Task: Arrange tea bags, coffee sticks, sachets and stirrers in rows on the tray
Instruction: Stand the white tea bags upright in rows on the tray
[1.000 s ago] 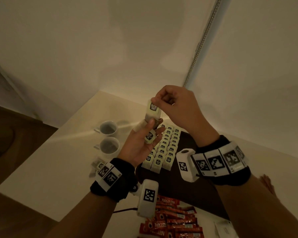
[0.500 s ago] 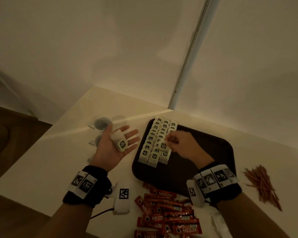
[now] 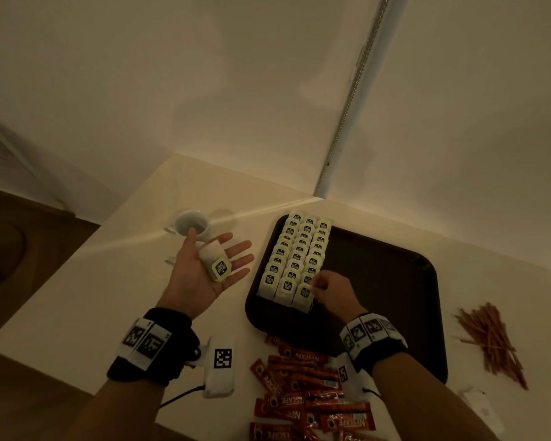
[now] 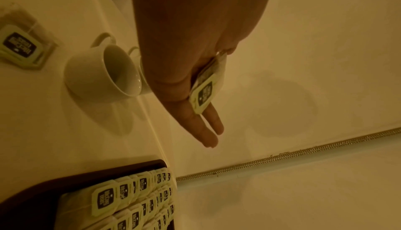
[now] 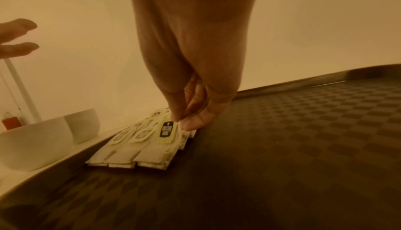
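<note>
A: Step in hand, judged: third tea-bag row being completed. Pale smooth surface (image 3: 77,291) carrying a dark rounded-rectangle tray (image 3: 395,281) with checker-textured floor; tea bags (image 3: 295,256) overlapped in three rows at the tray's 9 to 11 o'clock; remainder of tray bare.

B: Hands?

A: Right hand (image 3: 333,292) at the rows' 5 o'clock corner, fingertips (image 5: 190,124) pinching the edge of the nearest tea bag (image 3: 304,296) of the right-hand row, lying on the tray. Left hand (image 3: 204,272) at 9 o'clock off the tray, palm up, fingers straight, carrying a spare tea bag (image 3: 217,265) loose on the palm, not gripped.

B: Next move?

A: Probably release of the pinched bag, squared to its neighbours, then pickup of the spare from the palm. Light touch needed: thin papery pouches with stiff glossy tags, easily shifted.

B: Still unplaced?

A: Red foil-like coffee sticks (image 3: 303,399), flat and narrow, heaped at 6 o'clock; thin wooden-looking stirrers (image 3: 490,338) piled at 3 o'clock; white sachets (image 3: 477,405), indistinct, at 4 o'clock. White glazed cup (image 3: 190,222) at 10 o'clock.
</note>
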The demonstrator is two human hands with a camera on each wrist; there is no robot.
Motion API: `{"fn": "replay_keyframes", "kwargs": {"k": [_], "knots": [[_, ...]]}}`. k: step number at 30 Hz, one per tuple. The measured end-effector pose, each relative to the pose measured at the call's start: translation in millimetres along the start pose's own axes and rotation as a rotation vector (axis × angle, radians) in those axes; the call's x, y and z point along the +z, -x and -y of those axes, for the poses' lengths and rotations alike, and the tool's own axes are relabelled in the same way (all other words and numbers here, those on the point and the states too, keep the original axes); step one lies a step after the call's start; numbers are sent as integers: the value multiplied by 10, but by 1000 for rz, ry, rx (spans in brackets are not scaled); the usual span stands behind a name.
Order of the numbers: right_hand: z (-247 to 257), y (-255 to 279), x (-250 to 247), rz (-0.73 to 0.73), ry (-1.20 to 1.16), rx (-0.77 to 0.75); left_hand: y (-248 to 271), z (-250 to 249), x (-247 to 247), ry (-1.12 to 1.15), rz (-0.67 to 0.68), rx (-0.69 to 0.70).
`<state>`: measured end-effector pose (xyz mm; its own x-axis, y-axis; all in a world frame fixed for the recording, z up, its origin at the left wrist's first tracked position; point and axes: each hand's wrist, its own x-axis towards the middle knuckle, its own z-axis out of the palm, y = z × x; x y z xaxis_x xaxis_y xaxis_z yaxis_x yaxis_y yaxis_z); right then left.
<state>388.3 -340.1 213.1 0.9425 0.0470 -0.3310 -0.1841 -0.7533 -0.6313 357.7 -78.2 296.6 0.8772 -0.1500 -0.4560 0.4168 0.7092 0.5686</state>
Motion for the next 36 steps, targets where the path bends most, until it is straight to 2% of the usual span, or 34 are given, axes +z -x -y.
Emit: {"fn": "replay_keyframes", "kwargs": {"k": [5, 7, 10, 13, 15, 17, 22, 24, 28, 31, 34, 36], "knots": [[5, -54, 45, -20, 6, 16, 6, 6, 16, -8, -8, -51], [106, -45, 20, -81, -40, -22, 6, 9, 43, -62, -18, -75], [581, 69, -86, -165, -224, -266, 2, 17, 144, -195, -13, -109], [1163, 230, -219, -88, -223, -583, 4, 13, 293, -349, 26, -94], [1414, 283, -301, -82, -197, -699, 5, -23, 388, -435, 98, -61], [1541, 297, -393, -110, -223, -739, 20, -88, 449, -492, 145, -20], [1579, 265, -536, -139, -400, -594, 77, -179, 374, -578, 142, 242], [1541, 260, -513, -116, -481, -490, 75, -183, 332, -625, 72, 344], [1410, 297, -392, 134, -663, -321, 77, -240, 373, -646, -109, 558], [1389, 372, -278, 281, -839, -245, 89, -257, 460, -656, -53, 636], [1418, 426, -230, 322, -1070, -238, 107, -229, 562, -711, 8, 701], [1445, 444, -227, 329, -1132, -263, 104, -213, 601, -695, 4, 755]]}}
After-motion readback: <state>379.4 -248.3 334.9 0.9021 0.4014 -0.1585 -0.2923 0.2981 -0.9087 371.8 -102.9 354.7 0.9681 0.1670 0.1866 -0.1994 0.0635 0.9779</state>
